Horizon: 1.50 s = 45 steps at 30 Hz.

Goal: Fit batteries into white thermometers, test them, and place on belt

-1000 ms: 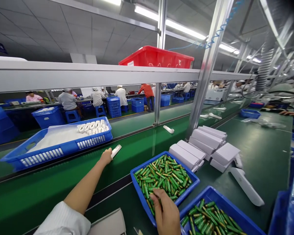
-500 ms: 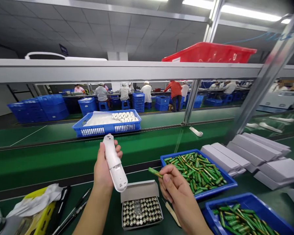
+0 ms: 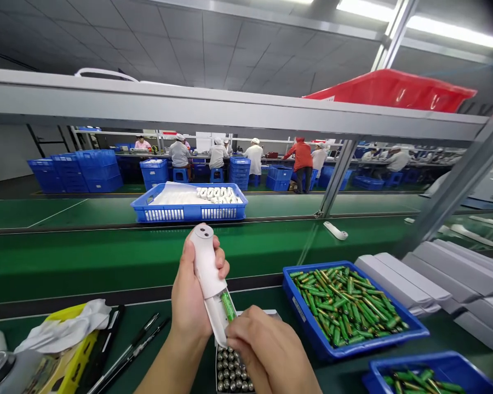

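My left hand (image 3: 191, 293) is wrapped round a white handheld device (image 3: 207, 262), held upright over the near table edge. A green battery (image 3: 228, 305) lies in the open compartment at the device's lower end. My right hand (image 3: 267, 350) is closed on the bottom end of that battery, fingertips pinched at the compartment. Under both hands sits an open carton of silver-topped batteries (image 3: 232, 375). A blue tray of green batteries (image 3: 347, 303) stands to the right of my hands.
A second blue tray of green batteries (image 3: 427, 377) is at the lower right, white boxes (image 3: 431, 273) beyond it. A blue basket of white parts (image 3: 189, 203) and a loose white device (image 3: 336, 230) lie near the green conveyor. Pens (image 3: 127, 350) and a yellow holder (image 3: 72, 355) sit left. Workers sit at the far line.
My left hand lifted the white device off the conveyor and drew it close. My right hand took a green battery from the tray and brought it into the device's compartment. The view swung left.
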{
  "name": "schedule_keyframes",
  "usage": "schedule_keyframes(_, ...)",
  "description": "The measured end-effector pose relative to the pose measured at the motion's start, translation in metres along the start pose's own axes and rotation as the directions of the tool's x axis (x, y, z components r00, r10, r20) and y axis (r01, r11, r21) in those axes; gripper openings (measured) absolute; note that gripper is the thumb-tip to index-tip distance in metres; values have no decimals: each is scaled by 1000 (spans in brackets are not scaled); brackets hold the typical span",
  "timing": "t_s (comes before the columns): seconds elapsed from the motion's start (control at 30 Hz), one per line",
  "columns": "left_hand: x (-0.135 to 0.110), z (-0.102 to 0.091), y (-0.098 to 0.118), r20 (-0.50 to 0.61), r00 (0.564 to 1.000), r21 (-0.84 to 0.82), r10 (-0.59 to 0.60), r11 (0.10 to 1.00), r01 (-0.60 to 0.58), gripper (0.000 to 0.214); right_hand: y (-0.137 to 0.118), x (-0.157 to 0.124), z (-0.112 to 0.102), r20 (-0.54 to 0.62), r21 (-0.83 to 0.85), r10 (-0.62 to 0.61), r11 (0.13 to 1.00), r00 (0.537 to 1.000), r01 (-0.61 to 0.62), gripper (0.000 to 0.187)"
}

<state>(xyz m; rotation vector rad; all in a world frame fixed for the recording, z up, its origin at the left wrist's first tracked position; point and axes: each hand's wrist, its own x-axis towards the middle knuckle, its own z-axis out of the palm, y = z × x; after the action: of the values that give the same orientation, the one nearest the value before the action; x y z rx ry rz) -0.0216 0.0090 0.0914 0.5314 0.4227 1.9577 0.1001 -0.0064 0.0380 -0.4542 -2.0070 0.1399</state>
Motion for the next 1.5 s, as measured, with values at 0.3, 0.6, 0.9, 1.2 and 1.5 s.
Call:
schedule_keyframes(0.3,-3,-1,-6,171,983,-39,-61,997,69,29,-4,11,-15,425,408,544,599,724,-689,8)
schedule_keyframes(0.6,5,0,-8,4,1000,-14,4,1000,-4,26,8,15,-37,195,484,601,629,775,-609,21)
schedule_keyframes(0.9,-12,6,-24,27,997,107,-79,991,76,23,4,13,-30,116,345,590,731,799,-589,5)
schedule_keyframes(1.2,-8,-1,-25,-100,992,104,72,993,-61,31,9,9,-21,39,198,342,918,939,-343,28)
schedule_keyframes(1.5,-6,-5,-25,256,955,398,-150,916,37,49,12,19,-33,188,594,713,465,675,-657,29)
